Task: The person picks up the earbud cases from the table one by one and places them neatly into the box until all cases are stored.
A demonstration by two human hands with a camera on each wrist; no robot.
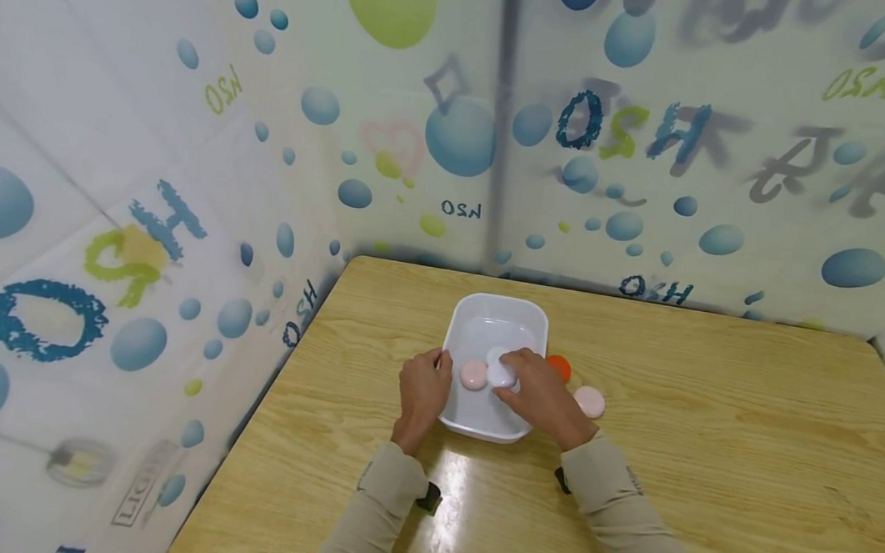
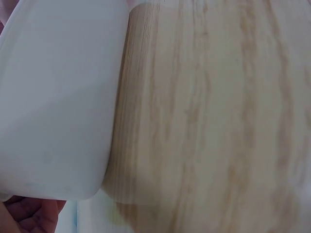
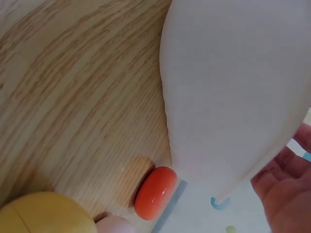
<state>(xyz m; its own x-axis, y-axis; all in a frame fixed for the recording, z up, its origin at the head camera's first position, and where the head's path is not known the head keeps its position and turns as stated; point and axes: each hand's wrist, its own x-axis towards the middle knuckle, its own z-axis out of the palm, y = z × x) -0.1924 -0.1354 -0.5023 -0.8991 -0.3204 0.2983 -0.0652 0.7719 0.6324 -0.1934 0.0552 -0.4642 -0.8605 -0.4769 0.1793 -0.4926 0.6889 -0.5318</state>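
A white plastic basin (image 1: 488,417) sits on the table, and my left hand (image 1: 425,388) grips its left rim. In the left wrist view, the curled fingers (image 2: 36,213) show at the edge of the basin (image 2: 58,107). Over the basin's right side my right hand (image 1: 541,392) holds a white rounded disc (image 1: 501,375) between thumb and fingers. A pale pink rounded disc (image 1: 473,375) lies in the basin just left of it. In the right wrist view, the basin's wall (image 3: 233,87) hides the disc and part of my right hand (image 3: 289,187).
On the wooden table (image 1: 705,424), right of the basin, lie an orange-red rounded disc (image 1: 559,368) and a pale pink one (image 1: 590,402). A yellow rounded piece (image 3: 46,216) shows in the right wrist view. Patterned walls (image 1: 640,237) border the table's back and left.
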